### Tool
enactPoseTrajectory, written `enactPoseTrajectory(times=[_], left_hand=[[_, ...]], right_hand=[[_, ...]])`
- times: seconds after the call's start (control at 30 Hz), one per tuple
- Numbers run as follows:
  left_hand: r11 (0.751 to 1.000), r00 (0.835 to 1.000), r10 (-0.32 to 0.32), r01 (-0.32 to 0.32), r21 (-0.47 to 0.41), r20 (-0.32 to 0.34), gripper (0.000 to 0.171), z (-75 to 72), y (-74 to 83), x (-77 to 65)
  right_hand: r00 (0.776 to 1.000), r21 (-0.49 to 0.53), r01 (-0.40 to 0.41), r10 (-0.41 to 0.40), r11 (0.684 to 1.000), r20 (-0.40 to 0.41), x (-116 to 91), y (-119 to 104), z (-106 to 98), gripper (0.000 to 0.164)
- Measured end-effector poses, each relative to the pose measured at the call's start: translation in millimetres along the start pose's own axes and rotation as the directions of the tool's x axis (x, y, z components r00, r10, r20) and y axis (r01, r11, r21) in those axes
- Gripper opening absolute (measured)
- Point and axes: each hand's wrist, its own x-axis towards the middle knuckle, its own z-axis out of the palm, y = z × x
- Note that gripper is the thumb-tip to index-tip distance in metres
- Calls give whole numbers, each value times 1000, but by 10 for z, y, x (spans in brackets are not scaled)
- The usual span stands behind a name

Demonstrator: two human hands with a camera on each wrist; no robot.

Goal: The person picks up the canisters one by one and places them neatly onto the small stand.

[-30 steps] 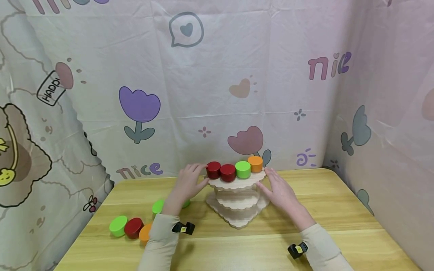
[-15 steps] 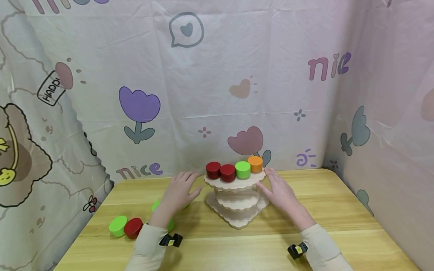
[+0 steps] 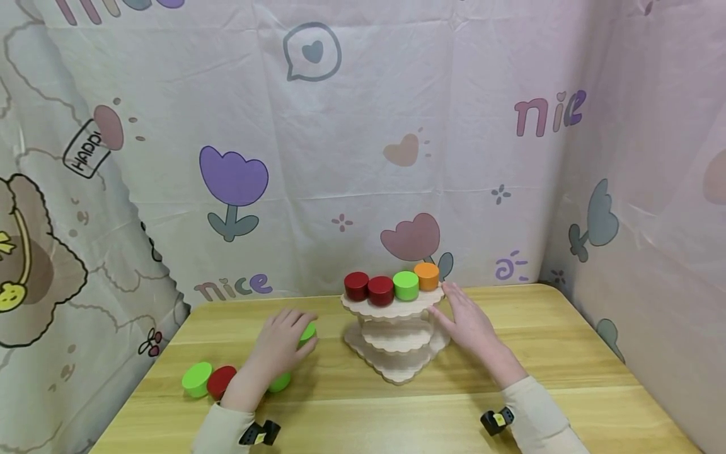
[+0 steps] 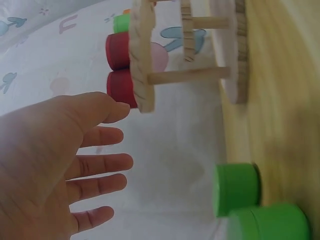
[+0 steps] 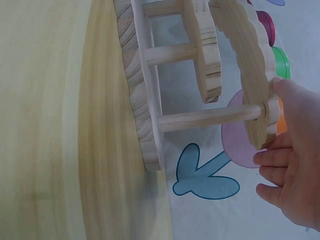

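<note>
A pale wooden tiered stand (image 3: 397, 335) with scalloped edges stands on the table. Along its top board sit two dark red cylinders (image 3: 380, 291), a green cylinder (image 3: 406, 285) and an orange cylinder (image 3: 426, 276). My right hand (image 3: 473, 323) holds the right corner of that board, thumb on the front edge and fingers at the far side. Away from the stand, my left hand (image 3: 275, 343) hovers with nothing in it, its fingers loosely spread. Close by it are green cylinders (image 4: 237, 190) on the table, partly hidden by the hand in the head view.
Farther left on the wooden table (image 3: 351, 422) lie another green cylinder (image 3: 197, 379) and a red cylinder (image 3: 220, 380). A patterned cloth (image 3: 351, 126) hangs behind the table and along both sides.
My left hand has let go of the stand's left side and moved left and toward me, over the loose cylinders. The right hand has stayed at the stand's corner.
</note>
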Motion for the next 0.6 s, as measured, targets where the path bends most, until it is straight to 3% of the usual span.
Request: enactPoseTrajectory(times=[0.2, 0.43, 0.6], left_hand=[[998, 995, -45, 41, 40, 85, 40, -41, -50, -185], [995, 988, -83, 75, 61, 129, 40, -55, -108, -374], [990, 974, -131, 119, 74, 185, 44, -55, -147, -493]], right_hand=[[1000, 2, 1, -1, 1000, 2, -2, -2, 0, 87], [1000, 3, 0, 0, 1000, 1, -3, -4, -7, 86], [1000, 5, 4, -4, 1000, 1, -5, -5, -8, 87]])
